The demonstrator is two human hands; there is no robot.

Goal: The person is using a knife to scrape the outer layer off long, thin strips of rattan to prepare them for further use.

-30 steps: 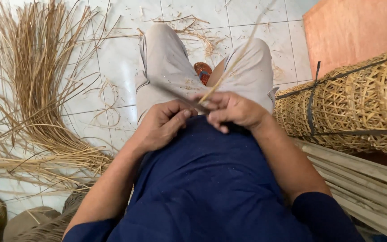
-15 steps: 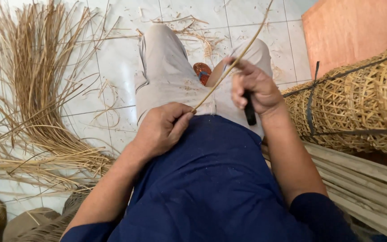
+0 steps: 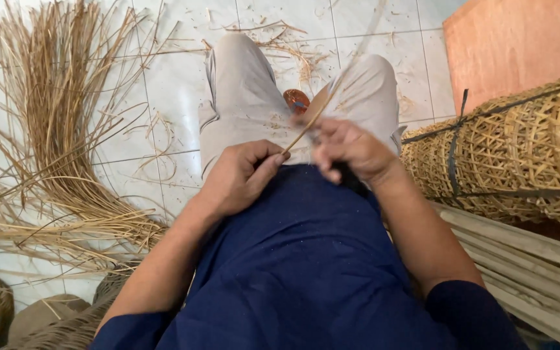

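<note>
The left hand (image 3: 241, 178) pinched the low end of a thin rattan strip (image 3: 315, 113) over the lap. The strip ran up toward one o'clock. The right hand (image 3: 348, 149) was closed on a dark tool, touching the strip. The strip looked light and bendy, and likely easiest to hold near its end.

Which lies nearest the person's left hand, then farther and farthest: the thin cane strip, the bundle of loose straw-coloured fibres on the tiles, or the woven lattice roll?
1. Thin cane strip, pinched in the left hand.
2. Bundle of loose straw-coloured fibres, on its left.
3. Woven lattice roll, far right, beyond the right hand.
</note>
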